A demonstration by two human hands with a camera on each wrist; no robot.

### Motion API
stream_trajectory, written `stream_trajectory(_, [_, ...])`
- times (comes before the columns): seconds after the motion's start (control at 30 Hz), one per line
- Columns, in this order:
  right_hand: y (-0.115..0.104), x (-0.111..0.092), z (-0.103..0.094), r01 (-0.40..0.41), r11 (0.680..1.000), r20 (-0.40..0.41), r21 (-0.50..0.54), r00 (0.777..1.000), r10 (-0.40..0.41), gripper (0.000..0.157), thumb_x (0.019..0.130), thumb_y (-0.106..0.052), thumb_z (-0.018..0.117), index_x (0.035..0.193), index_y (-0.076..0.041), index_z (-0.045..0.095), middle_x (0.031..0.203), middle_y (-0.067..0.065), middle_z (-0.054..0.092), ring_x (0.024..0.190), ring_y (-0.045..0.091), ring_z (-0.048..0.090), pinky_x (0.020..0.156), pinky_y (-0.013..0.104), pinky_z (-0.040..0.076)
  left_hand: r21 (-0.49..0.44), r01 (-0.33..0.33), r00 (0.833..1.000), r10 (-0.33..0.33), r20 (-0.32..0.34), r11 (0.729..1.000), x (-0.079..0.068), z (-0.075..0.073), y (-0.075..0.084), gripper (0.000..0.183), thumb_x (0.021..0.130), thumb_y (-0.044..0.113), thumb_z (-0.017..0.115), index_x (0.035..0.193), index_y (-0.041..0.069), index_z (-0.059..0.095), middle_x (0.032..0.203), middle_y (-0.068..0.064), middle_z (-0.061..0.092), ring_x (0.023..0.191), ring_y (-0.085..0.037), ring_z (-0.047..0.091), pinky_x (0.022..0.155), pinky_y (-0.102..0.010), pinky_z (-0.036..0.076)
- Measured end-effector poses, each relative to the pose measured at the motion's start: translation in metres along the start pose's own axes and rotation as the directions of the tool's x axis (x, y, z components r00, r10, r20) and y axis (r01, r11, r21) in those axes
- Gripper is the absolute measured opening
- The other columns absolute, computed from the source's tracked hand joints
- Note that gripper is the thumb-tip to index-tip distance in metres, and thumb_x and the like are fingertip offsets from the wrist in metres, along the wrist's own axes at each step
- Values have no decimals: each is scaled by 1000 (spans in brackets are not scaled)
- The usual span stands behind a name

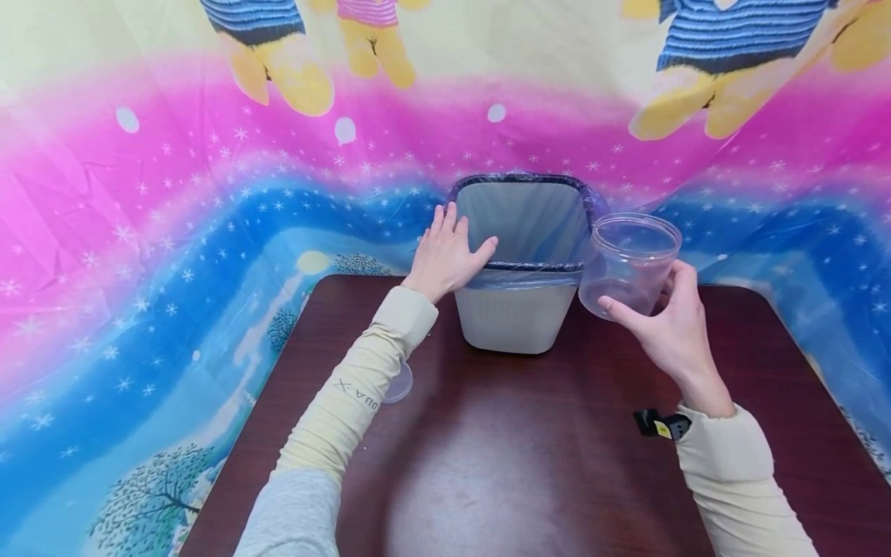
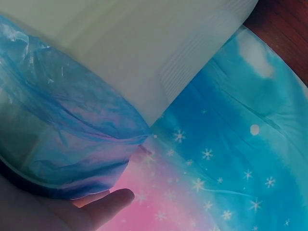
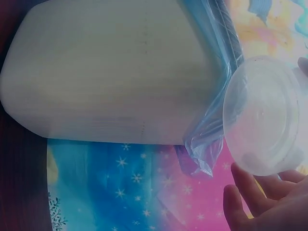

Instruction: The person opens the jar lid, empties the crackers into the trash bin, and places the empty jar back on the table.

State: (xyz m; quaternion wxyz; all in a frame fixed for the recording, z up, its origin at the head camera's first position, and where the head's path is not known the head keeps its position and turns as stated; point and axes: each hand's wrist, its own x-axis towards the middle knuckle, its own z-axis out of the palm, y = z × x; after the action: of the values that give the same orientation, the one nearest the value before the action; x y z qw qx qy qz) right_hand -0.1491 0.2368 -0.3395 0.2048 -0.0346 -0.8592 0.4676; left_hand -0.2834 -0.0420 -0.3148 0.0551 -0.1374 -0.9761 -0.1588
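Observation:
A pale grey trash bin (image 1: 513,319) stands on the table, its mouth lined with a thin blue-violet plastic bag (image 1: 522,277) folded over a dark rim. My left hand (image 1: 445,257) rests at the bin's left rim with fingers straight and thumb spread; the left wrist view shows the hand (image 2: 98,208) beside the bag's outer fold (image 2: 86,120). To the bin's right, my right hand (image 1: 671,329) grips a clear plastic tub (image 1: 629,267), tilted and lidless. In the right wrist view the tub's round base (image 3: 262,115) faces the camera, close to the bag's edge.
Partly behind my left forearm, a clear round lid (image 1: 399,384) lies on the dark red-brown table (image 1: 473,480). A black strap end (image 1: 661,425) sticks out from my right wrist. A colourful printed cloth (image 1: 390,162) hangs right behind the bin.

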Motion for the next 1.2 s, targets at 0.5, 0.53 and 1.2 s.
stream_trajectory(0.5, [-6,-14,1,83,996,20,15,996,-83,77,75,-22,82,135,-8,35,117,0,55,95,-1,48,75,18,36,-10,8,1000,-8,-1,1000,-1,2,0,82,91,66,34,151,9,33,163,-9,11,152,-28,1,119,-53,20])
stream_trajectory(0.53, [-7,-15,1,85,996,25,19,996,-86,78,75,-21,82,136,-8,35,118,0,55,95,-1,47,75,18,36,-7,8,1000,-8,-3,1000,-1,2,0,82,91,66,33,151,9,33,163,-9,11,152,-28,2,119,-53,20])
stream_trajectory(1.2, [-9,-28,12,150,986,125,65,980,-158,83,75,-19,83,141,-15,34,136,4,56,113,-5,46,89,17,35,-2,12,1000,-12,3,1000,-2,0,1,82,91,67,33,151,10,32,164,-8,10,152,-27,-1,119,-53,19])
